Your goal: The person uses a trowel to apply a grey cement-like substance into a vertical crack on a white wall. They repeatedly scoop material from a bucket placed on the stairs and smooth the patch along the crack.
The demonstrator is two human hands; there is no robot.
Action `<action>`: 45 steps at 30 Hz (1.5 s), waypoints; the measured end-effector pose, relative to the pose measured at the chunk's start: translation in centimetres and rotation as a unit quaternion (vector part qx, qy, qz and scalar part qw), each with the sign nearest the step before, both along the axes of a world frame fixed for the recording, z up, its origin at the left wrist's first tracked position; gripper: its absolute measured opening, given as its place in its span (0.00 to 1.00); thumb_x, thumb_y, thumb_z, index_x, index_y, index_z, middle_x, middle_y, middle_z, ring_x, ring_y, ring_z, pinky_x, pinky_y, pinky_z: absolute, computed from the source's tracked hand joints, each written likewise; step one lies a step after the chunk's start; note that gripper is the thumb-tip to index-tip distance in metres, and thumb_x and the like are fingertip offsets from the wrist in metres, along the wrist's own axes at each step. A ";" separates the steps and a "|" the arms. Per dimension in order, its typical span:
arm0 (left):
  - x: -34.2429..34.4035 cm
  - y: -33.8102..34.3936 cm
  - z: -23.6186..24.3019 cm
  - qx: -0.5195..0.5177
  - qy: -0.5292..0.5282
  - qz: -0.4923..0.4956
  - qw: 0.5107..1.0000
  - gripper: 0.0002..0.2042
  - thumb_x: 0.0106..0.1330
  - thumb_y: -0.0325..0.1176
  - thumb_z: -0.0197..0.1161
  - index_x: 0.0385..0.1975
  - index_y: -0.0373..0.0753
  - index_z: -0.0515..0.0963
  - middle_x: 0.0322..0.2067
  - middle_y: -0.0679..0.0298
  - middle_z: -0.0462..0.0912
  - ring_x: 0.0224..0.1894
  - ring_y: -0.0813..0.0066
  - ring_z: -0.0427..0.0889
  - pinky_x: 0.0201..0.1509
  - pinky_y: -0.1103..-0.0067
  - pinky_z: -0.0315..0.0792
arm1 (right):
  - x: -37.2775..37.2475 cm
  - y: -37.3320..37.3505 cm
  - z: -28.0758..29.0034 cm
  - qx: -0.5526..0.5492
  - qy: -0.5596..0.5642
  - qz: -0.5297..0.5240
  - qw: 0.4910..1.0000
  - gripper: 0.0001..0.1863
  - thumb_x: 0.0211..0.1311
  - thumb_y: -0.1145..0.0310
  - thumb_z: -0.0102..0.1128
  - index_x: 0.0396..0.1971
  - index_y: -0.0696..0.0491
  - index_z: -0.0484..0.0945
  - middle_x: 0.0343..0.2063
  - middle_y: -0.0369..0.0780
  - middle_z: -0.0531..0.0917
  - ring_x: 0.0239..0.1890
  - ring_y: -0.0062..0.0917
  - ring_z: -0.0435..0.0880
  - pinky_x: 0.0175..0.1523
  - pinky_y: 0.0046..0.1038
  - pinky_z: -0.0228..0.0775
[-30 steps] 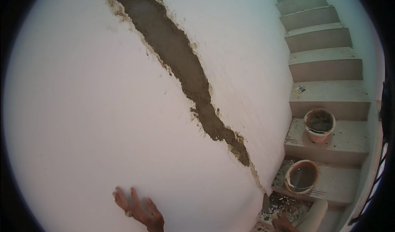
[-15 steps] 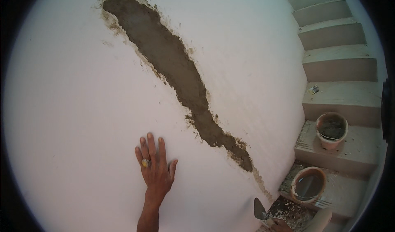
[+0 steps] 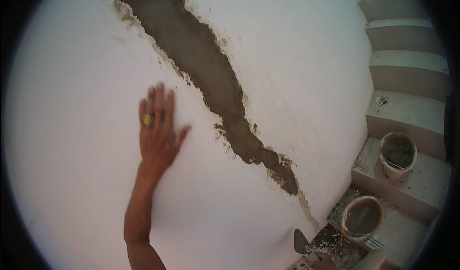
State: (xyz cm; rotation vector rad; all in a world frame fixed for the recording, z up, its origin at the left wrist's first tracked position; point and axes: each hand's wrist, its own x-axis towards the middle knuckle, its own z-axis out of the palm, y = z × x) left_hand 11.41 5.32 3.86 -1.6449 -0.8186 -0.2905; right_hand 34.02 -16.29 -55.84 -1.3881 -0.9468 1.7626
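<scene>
On white wall (image 3: 72,126): left hand (image 3: 158,136) flat, beside mortar strip (image 3: 211,78).

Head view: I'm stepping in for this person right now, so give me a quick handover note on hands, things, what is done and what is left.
Left hand: flat on the white wall, fingers spread, holding nothing.
Right hand: barely in view at the bottom edge; a trowel shows there, its grip hidden.
Mortar patch: a long grey strip running diagonally down the wall, filled, with rough edges.
Two buckets stand on the stairs, with debris around the lower one.
Left: the patch edges are not blended into the wall.
</scene>
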 end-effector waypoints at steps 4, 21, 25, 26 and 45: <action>0.0 2.4 6.6 0.114 0.008 -0.014 0.993 0.37 0.72 0.48 0.57 0.76 0.37 0.53 0.77 0.55 0.50 0.79 0.54 0.48 0.81 0.59 0.43 | 0.5 -0.1 -0.4 -0.004 -0.009 -0.004 1.000 0.36 0.51 0.69 0.56 0.65 0.62 0.70 0.51 0.50 0.82 0.48 0.34 0.81 0.53 0.34 0.75; 1.8 1.3 -3.2 -0.062 0.032 0.007 0.998 0.51 0.60 0.54 0.67 0.73 0.25 0.51 0.77 0.44 0.45 0.80 0.48 0.43 0.82 0.57 0.38 | 1.3 0.4 -5.3 0.053 -0.038 -0.032 0.997 0.27 0.53 0.72 0.62 0.55 0.63 0.78 0.29 0.44 0.85 0.26 0.26 0.82 0.33 0.31 0.75; -1.4 -1.4 -10.6 -0.279 0.170 -0.008 0.945 0.45 0.61 0.55 0.66 0.71 0.31 0.60 0.74 0.46 0.55 0.78 0.50 0.49 0.80 0.54 0.46 | 0.7 0.2 -4.3 0.092 -0.066 -0.045 0.992 0.25 0.53 0.71 0.62 0.54 0.64 0.79 0.29 0.44 0.84 0.26 0.26 0.82 0.33 0.30 0.74; -2.5 -2.4 -11.8 -0.344 0.203 -0.046 0.916 0.40 0.62 0.53 0.66 0.70 0.36 0.64 0.74 0.49 0.58 0.77 0.52 0.53 0.79 0.54 0.48 | 0.3 0.2 -3.7 0.097 -0.074 -0.053 0.991 0.26 0.52 0.74 0.60 0.55 0.64 0.78 0.26 0.41 0.83 0.21 0.21 0.80 0.27 0.27 0.73; -20.2 -12.4 -22.4 0.091 -0.282 0.090 0.951 0.31 0.81 0.50 0.37 0.76 0.34 0.52 0.77 0.44 0.44 0.79 0.45 0.41 0.78 0.47 0.35 | -1.1 13.0 24.0 0.483 -0.179 -0.240 0.823 0.33 0.55 0.80 0.59 0.66 0.55 0.71 0.37 0.45 0.83 0.34 0.31 0.83 0.45 0.31 0.77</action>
